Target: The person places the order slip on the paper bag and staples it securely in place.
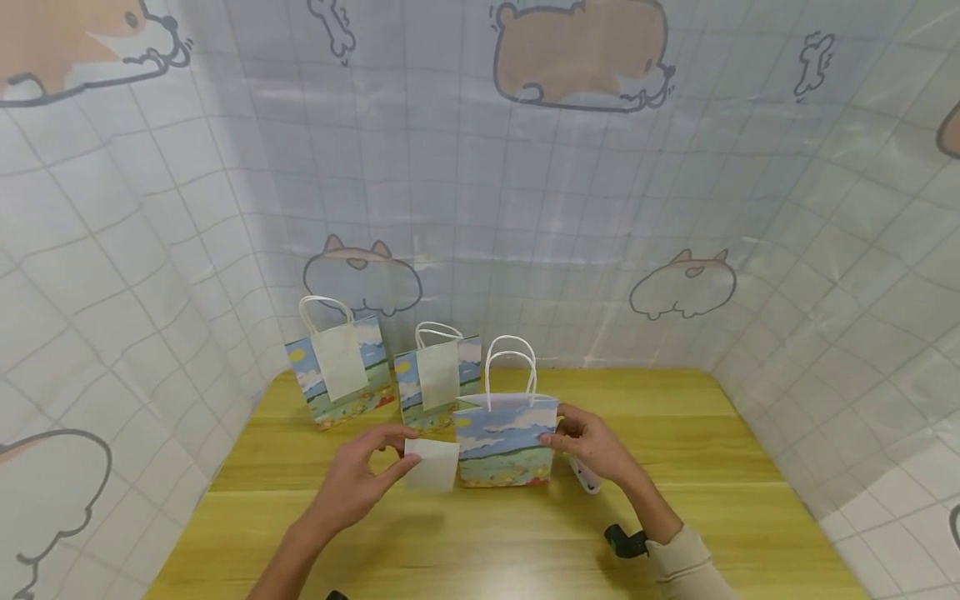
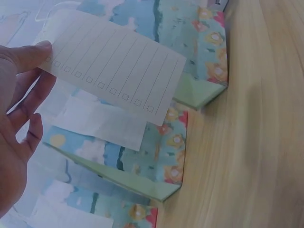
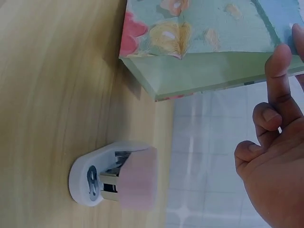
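Between thumb and fingers, my left hand (image 1: 354, 482) pinches a white note sheet (image 1: 435, 467) by its edge. In the left wrist view this note sheet (image 2: 114, 66) shows ruled lines with a row of small checkboxes. Just right of it, a paper gift bag (image 1: 504, 450) with a painted sky and flower meadow stands upright, white handles up. My right hand (image 1: 596, 446) grips that bag's right side, thumb on the front. Below the right hand in the right wrist view, a pink and white stapler (image 3: 135, 178) rests on the table.
Two similar bags, a left one (image 1: 303, 367) and a middle one (image 1: 470, 367), stand farther back, each with a white sheet on its front. A patterned curtain (image 1: 585, 208) surrounds the wooden table (image 1: 645, 400). A black curved object (image 1: 624, 542) is by the right wrist.
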`<control>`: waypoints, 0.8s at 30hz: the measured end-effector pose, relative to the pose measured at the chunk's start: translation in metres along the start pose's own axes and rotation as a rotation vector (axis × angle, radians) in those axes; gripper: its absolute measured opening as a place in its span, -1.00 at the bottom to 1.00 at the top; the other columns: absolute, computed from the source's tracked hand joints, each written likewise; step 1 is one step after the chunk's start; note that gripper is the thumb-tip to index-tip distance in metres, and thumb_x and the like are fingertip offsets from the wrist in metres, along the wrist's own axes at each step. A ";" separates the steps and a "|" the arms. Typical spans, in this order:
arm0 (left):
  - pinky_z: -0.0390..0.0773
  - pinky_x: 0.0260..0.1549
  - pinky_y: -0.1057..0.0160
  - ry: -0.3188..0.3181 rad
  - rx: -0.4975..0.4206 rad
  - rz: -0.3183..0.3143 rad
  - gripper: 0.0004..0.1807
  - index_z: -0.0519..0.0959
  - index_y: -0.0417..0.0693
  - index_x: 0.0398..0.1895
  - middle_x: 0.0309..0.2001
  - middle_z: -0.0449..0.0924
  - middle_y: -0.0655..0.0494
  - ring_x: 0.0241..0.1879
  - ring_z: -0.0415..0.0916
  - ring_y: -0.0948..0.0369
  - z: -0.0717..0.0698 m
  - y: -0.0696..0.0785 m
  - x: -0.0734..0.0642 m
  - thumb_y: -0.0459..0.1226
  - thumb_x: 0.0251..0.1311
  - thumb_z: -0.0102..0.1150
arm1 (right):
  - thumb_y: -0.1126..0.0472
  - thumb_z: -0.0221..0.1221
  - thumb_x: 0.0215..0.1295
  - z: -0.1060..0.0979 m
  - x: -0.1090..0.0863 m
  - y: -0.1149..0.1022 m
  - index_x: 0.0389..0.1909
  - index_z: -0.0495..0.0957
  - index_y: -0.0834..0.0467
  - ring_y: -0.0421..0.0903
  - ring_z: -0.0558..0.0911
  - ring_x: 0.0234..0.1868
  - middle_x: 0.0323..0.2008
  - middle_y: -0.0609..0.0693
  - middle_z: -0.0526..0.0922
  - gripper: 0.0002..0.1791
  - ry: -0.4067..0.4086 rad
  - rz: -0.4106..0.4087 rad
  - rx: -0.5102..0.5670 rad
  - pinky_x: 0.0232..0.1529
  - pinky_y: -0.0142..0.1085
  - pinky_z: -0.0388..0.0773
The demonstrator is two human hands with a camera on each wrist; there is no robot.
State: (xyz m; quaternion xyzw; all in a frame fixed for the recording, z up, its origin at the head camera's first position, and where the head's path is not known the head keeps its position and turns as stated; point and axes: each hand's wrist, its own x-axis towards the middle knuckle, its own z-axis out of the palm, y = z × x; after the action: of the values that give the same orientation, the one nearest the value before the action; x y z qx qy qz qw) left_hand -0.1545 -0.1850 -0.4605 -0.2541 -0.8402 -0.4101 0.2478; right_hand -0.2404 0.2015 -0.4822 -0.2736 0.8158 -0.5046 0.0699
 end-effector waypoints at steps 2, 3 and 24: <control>0.59 -0.27 0.20 0.001 0.009 0.010 -0.64 0.65 0.08 -0.02 -0.29 0.60 0.45 -0.29 0.58 0.41 0.001 0.002 0.002 -0.28 0.10 0.49 | -0.02 0.23 0.42 0.001 0.001 0.001 0.06 0.55 -0.14 -0.03 0.62 -0.34 -0.28 0.03 0.67 -0.75 -0.007 -0.001 -0.008 -0.32 -0.12 0.59; 0.59 -0.27 0.19 0.003 0.011 0.020 -0.64 0.65 0.07 -0.02 -0.29 0.60 0.44 -0.29 0.58 0.40 0.001 0.003 0.003 -0.28 0.10 0.49 | -0.01 0.23 0.43 0.002 0.001 0.002 0.10 0.55 -0.14 0.03 0.65 -0.30 -0.25 -0.01 0.68 -0.72 -0.009 -0.004 -0.006 -0.29 -0.08 0.61; 0.43 -0.08 0.27 0.063 -0.041 0.302 -0.75 0.64 0.15 -0.14 -0.22 0.63 0.33 -0.18 0.50 0.28 0.039 0.025 0.031 -0.25 0.14 0.47 | 0.20 0.22 0.44 0.010 -0.003 -0.029 0.24 0.53 0.02 -0.04 0.68 -0.26 -0.22 0.10 0.69 -0.62 -0.028 0.015 0.074 -0.21 -0.23 0.65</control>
State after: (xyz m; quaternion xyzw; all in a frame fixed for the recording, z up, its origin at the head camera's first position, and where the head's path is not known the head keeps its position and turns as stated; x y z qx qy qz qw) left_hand -0.1696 -0.1332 -0.4480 -0.3697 -0.7755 -0.3931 0.3278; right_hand -0.2232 0.1851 -0.4622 -0.2719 0.7975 -0.5301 0.0953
